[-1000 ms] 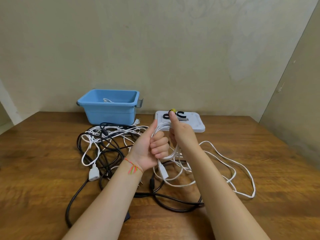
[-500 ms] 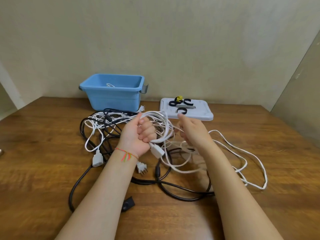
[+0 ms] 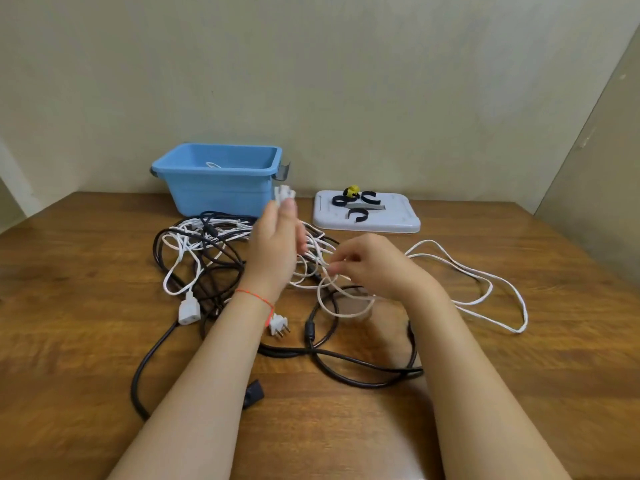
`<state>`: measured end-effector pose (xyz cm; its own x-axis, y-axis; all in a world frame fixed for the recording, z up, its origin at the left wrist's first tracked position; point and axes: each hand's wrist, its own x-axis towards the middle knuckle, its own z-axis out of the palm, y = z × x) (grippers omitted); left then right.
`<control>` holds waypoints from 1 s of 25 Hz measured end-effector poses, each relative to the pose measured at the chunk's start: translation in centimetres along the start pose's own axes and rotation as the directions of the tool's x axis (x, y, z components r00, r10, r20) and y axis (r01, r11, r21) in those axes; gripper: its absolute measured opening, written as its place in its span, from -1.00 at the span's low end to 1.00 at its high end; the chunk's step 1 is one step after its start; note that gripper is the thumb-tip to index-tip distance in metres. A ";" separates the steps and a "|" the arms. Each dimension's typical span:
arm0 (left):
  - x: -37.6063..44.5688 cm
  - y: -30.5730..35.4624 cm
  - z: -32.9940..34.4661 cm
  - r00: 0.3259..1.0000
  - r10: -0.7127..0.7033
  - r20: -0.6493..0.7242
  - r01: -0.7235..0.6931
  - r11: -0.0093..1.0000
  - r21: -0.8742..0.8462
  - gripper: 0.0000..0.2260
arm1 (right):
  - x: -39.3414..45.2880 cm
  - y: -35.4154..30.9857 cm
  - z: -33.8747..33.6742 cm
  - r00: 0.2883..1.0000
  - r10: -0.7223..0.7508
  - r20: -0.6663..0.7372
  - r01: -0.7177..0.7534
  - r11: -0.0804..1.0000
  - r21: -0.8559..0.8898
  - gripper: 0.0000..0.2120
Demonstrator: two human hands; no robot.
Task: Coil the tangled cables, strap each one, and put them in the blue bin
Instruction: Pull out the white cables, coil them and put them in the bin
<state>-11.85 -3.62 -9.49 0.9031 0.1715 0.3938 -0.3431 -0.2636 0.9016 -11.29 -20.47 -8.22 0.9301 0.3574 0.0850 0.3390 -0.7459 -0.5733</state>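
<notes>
White cable (image 3: 485, 271), bunched in the left hand (image 3: 275, 247) a moment ago, is now released to a pinched plug (image 3: 284, 194); a strand is pinched by the right hand (image 3: 367, 265). Coiling restarts.

On the bench (image 3: 104, 341) there are one blue bin (image 3: 218, 192), one white tray (image 3: 398, 221), three black straps (image 3: 358, 215), one yellow strap (image 3: 352, 190), one grey strap (image 3: 367, 206), and two hands (image 3: 277, 247).

Left hand (image 3: 275, 247) raised upright, fingertips pinching white plug at top. Right hand (image 3: 372, 263) lower, palm down, fingers curled, pinching thin white cable. Both forearms bare.
</notes>
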 end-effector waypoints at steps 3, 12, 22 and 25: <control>-0.6 0.5 0.9 0.985 0.085 0.152 -0.119 0.966 0.229 -0.67 | -0.7 -1.2 -0.5 0.995 -0.099 -0.002 0.096 0.955 0.280 -0.83; -0.5 1.7 -0.3 0.955 0.029 0.296 0.044 0.970 -0.238 -0.62 | -0.7 -0.1 -1.9 0.991 -0.129 -0.032 0.100 0.565 0.819 -0.89; 0.8 0.2 -0.9 0.676 -0.213 0.705 0.708 0.453 -0.542 -0.61 | 0.1 0.3 -0.8 0.936 0.187 -0.297 0.086 0.699 0.710 -0.82; 1.7 -1.1 -2.1 0.776 -0.286 0.562 0.604 0.077 -0.794 -0.55 | 0.4 0.8 -0.6 0.931 0.235 -0.278 -0.022 0.798 0.602 -0.87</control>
<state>-10.45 -1.05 -9.42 0.9441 -0.3252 -0.0535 0.3135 0.8364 0.4496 -10.54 -21.31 -8.13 0.9854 0.0011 0.1705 0.1647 -0.2652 -0.9500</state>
